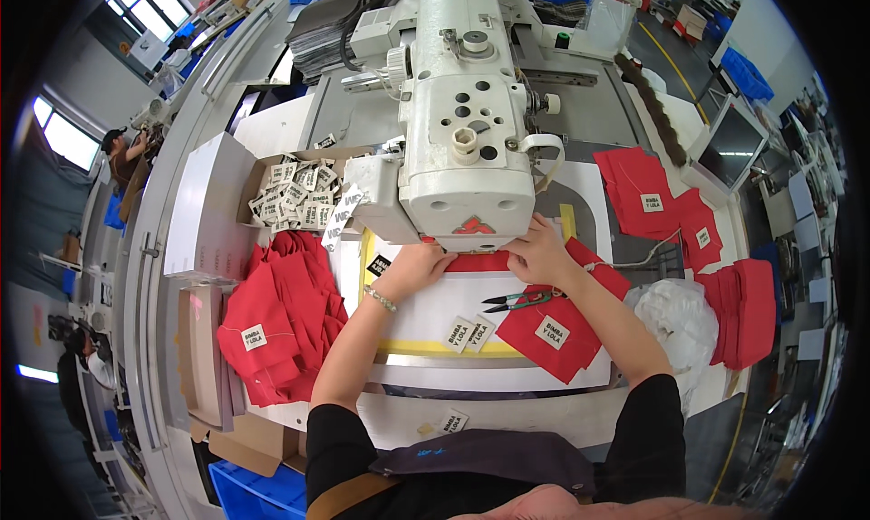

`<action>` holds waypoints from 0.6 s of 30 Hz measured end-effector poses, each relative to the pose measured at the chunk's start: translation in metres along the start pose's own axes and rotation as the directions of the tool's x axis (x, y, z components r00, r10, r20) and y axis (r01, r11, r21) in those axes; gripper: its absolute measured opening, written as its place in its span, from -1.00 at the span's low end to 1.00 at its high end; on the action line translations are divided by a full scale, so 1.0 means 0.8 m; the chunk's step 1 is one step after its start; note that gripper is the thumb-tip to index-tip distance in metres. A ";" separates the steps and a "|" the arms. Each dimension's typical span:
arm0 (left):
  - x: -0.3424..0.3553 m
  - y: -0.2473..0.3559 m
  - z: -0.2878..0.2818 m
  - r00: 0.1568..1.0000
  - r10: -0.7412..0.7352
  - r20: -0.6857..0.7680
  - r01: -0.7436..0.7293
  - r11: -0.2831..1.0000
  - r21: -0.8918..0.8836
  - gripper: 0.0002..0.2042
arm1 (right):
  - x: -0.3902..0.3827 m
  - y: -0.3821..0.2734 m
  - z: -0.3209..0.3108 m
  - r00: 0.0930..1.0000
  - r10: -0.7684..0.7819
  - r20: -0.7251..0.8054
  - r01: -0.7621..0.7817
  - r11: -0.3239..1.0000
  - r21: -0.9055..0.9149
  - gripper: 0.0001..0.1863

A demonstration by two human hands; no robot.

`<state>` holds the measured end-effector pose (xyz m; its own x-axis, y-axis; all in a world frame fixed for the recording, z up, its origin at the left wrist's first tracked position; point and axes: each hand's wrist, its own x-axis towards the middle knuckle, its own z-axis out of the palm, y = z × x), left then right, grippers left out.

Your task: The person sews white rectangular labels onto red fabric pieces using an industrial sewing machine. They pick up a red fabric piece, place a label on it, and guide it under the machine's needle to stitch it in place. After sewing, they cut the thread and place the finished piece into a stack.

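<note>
A red fabric piece (478,262) lies under the head of a white industrial sewing machine (467,189). My left hand (417,269), with a beaded bracelet on its wrist, grips the left end of this fabric, fingers closed. At the right end my right hand (541,255) has its fingers closed on it too; the machine head partly hides the fingertips. Below my right hand, thread snips (518,299) rest against another red fabric piece (555,334) bearing a white label. Two loose white labels (469,333) lie on the white work plate (426,316).
An open box of fabric labels (297,194) stands left of the machine, beside a white carton (210,207). Red fabric pieces (281,316) heap up at the left. More labelled red pieces (642,194), a crumpled plastic bag (675,320) and a red stack (745,313) are at the right.
</note>
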<state>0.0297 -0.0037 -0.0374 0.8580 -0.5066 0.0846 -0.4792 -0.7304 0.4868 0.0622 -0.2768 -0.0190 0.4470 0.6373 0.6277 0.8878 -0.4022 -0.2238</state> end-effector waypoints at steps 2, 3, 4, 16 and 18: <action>0.002 0.005 -0.004 1.000 -0.026 0.002 0.026 0.999 -0.036 -0.82 | -0.002 0.000 0.000 1.000 0.015 0.000 -0.015 1.000 0.000 -0.82; 0.003 0.007 -0.006 0.999 -0.046 0.018 0.047 0.998 -0.047 -0.82 | -0.003 0.001 0.000 1.000 0.019 0.002 -0.019 1.000 0.001 -0.82; 0.002 0.011 -0.011 0.997 -0.071 0.030 0.073 0.996 -0.055 -0.82 | -0.001 0.000 0.000 1.000 0.017 0.004 -0.017 1.000 0.007 -0.82; -0.007 0.028 -0.038 0.968 -0.250 0.000 0.249 0.965 0.080 -0.53 | -0.002 -0.011 -0.016 0.990 0.064 0.128 -0.058 0.997 -0.050 -0.93; -0.015 0.022 -0.039 0.981 -0.192 -0.025 0.193 0.981 0.026 -0.52 | -0.002 -0.014 -0.027 0.975 0.071 0.210 -0.047 0.992 -0.116 -0.93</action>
<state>0.0170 0.0040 -0.0029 0.9385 -0.3452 0.0115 -0.3097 -0.8261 0.4708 0.0493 -0.2878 -0.0013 0.5220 0.7308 0.4399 0.8469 -0.5055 -0.1650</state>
